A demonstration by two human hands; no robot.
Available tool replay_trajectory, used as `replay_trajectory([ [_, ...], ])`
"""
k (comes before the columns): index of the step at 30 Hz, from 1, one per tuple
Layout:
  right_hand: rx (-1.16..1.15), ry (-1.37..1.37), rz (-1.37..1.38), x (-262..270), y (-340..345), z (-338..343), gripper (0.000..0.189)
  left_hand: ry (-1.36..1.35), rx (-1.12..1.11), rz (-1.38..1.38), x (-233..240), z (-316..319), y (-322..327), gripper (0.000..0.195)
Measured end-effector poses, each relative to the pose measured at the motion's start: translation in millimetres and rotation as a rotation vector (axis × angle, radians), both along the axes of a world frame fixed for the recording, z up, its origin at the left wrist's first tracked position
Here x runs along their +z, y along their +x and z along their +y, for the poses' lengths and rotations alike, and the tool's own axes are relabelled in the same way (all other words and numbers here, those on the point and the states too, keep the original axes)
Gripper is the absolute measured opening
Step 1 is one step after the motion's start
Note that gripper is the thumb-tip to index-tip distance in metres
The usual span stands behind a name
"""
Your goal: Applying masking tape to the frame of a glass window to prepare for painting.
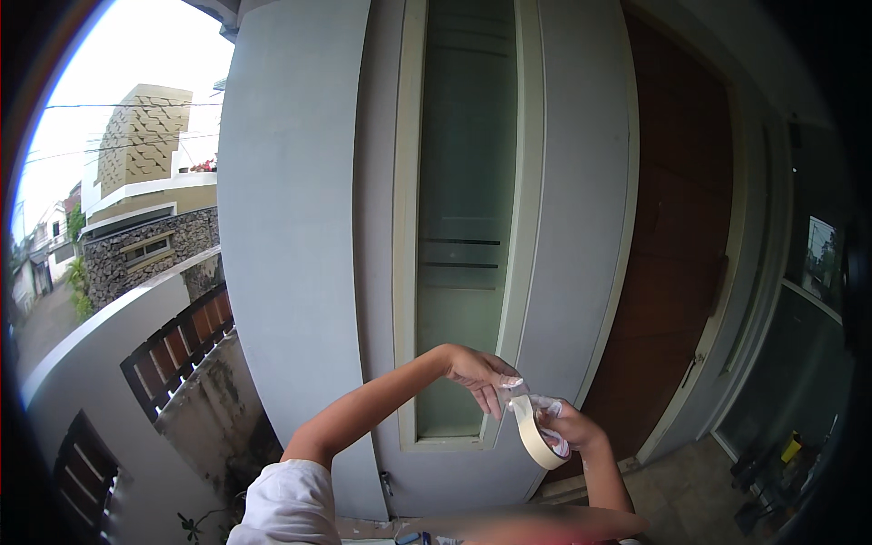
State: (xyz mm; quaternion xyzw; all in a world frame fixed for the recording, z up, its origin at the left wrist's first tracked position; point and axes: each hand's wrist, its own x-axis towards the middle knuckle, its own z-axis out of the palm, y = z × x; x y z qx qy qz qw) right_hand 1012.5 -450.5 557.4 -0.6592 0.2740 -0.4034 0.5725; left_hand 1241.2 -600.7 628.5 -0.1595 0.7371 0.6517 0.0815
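My right hand [572, 426] grips a roll of cream masking tape [538, 443], with fingers at its core and rim. White paint-like smears mark its fingers. From the left, my left hand [480, 378] bends down over the roll, its whitened thumb and forefinger right at the tape's upper end. Whether those fingertips pinch the tape cannot be made out. Both hands are in front of the lower corner of a tall, narrow frosted window [463, 327] in a cream frame [407, 272].
A pale grey wall panel [293, 238] rises left of the window. On the right are a brown wooden door [664, 272] and dark items [756, 511] on the tiled floor. A low boundary wall [102, 381] with slatted openings stands left. Small objects [409, 538] lie below me.
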Motion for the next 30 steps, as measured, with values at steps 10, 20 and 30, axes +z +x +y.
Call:
replay_trajectory([
  [10, 0.01, 0.122, -0.197, -27, 21, 0, 0.055, -0.41, 0.532, 0.405, 47, 0, 29, 0.026],
  [20, 0.286, -0.055, -0.722, -46, 53, -20, 0.086, -1.118, 0.652, 0.339, 153, 29, 18, 0.029],
  [30, -0.714, -0.879, -0.382, 123, 16, -70, 0.044, -1.348, 0.549, 0.484, 320, 8, -30, 0.03],
])
